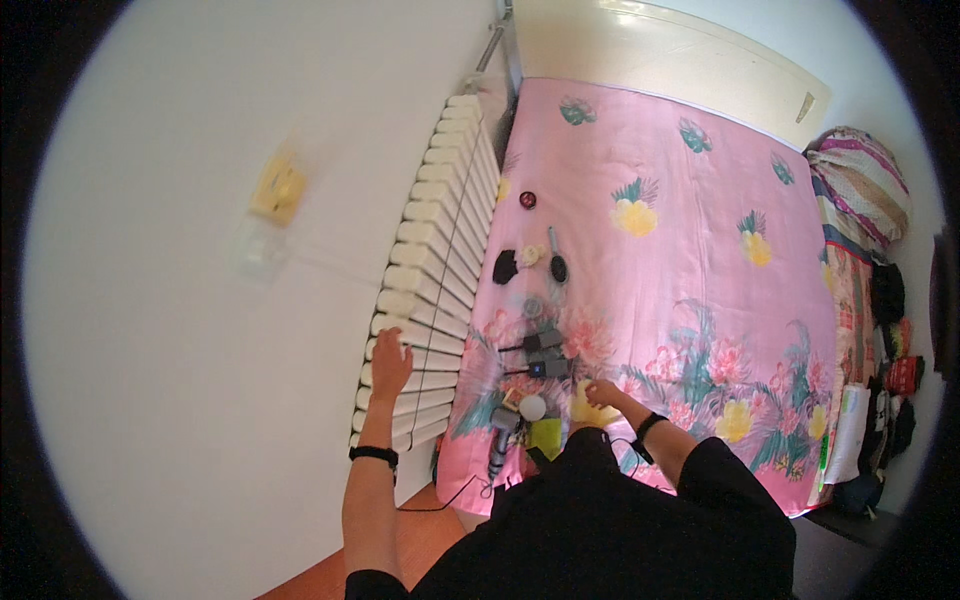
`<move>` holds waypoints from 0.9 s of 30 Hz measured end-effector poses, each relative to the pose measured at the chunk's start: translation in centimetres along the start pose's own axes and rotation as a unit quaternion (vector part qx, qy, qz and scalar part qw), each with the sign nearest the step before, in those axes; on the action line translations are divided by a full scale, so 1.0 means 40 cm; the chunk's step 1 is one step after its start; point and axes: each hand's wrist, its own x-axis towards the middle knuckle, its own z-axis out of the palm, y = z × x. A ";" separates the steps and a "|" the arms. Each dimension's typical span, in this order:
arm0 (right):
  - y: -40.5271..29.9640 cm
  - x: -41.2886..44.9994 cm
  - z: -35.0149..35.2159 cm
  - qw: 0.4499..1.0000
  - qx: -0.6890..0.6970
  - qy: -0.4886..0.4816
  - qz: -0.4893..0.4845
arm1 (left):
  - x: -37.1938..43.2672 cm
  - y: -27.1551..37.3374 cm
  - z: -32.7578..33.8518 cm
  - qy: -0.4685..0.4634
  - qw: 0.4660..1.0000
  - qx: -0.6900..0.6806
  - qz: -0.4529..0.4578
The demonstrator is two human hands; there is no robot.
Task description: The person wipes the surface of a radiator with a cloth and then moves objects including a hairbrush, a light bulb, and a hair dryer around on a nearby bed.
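Observation:
My left hand (391, 365) is raised over the top of a white column radiator (429, 234), fingers apart, and nothing shows in it. Over the near part of a pink floral bed sheet (697, 292) is my right hand (602, 394), its fingers curled; whether it holds something small is unclear. To its left lie two dark grey devices (550, 368), a white ball-like object (532, 407), a yellow-green pad (546, 437) and a small wooden-looking square item (513, 398). A grey hair dryer (504, 427) lies nearer me, by the left edge of the bed.
Farther up the sheet lie a hairbrush (558, 266), a black cloth item (505, 266), a cream scrunchie (533, 255) and a small round dark-red item (528, 199). A yellow object (279, 187) is on the wall. Folded bedding (861, 180) lines the right side. A headboard (667, 60) closes the far end.

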 end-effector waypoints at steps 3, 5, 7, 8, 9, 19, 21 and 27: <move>-0.145 0.069 -0.124 0.998 0.039 0.038 -0.010 | 0.076 0.094 -0.017 0.005 1.000 0.015 -0.006; -0.292 0.104 -0.118 0.990 0.092 0.096 -0.054 | 0.089 0.097 -0.036 -0.014 0.997 0.076 0.022; -0.383 0.155 -0.167 0.981 0.124 0.133 -0.076 | 0.135 0.103 -0.012 -0.038 0.993 0.108 0.024; -0.410 0.185 -0.192 0.979 0.069 0.158 -0.112 | 0.160 0.100 0.007 -0.028 0.993 0.109 0.045; -0.426 0.216 -0.215 0.972 0.015 0.184 -0.143 | 0.179 0.096 0.032 -0.019 0.992 0.106 0.066; -0.599 0.580 -0.330 0.955 0.020 0.239 -0.174 | 0.218 0.072 0.095 -0.042 0.995 0.091 -0.009; -0.634 0.675 -0.380 0.875 -0.081 0.377 -0.294 | 0.230 0.066 0.121 -0.047 0.996 0.075 -0.009; -0.842 0.914 -0.382 0.861 -0.129 0.413 -0.267 | 0.206 0.020 0.113 -0.047 0.994 0.092 -0.020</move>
